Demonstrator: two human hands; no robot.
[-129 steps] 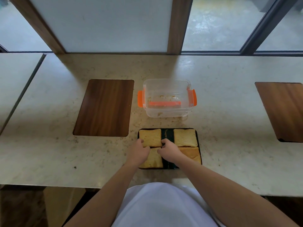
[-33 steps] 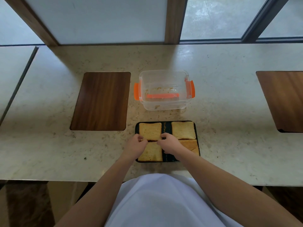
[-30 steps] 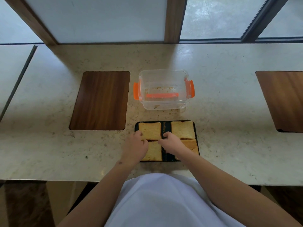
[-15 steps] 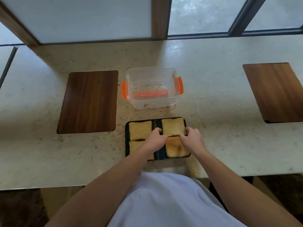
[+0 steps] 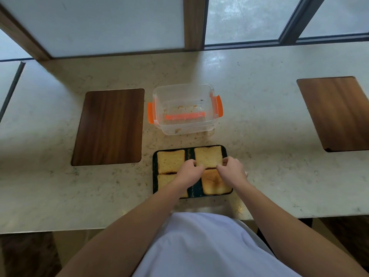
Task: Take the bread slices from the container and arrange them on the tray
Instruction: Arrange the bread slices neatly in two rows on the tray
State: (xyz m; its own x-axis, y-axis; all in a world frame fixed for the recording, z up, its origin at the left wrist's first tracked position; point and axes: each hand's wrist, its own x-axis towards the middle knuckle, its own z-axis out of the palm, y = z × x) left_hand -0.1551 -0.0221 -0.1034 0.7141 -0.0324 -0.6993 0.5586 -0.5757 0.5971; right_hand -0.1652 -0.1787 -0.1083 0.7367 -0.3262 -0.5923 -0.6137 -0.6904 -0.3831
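A black tray (image 5: 189,153) lies on the counter just in front of me with several toasted bread slices on it. The far left slice (image 5: 170,160) and the near left slice (image 5: 165,179) lie untouched. My left hand (image 5: 189,171) and my right hand (image 5: 231,170) pinch the two near corners of the far right slice (image 5: 208,157), fingers curled on its edge. The near right slice (image 5: 214,183) lies between my wrists, partly covered. The clear container (image 5: 183,86) with orange clips stands behind the tray and holds only crumbs.
A dark wooden panel (image 5: 108,126) is set in the counter left of the container, and another (image 5: 337,113) sits at the far right. Window frames run along the back. Crumbs lie around the container. The counter's front edge is at my body.
Both hands have moved from the left column of slices to the right column and now hold the far right slice's near edge. My view has shifted a little.
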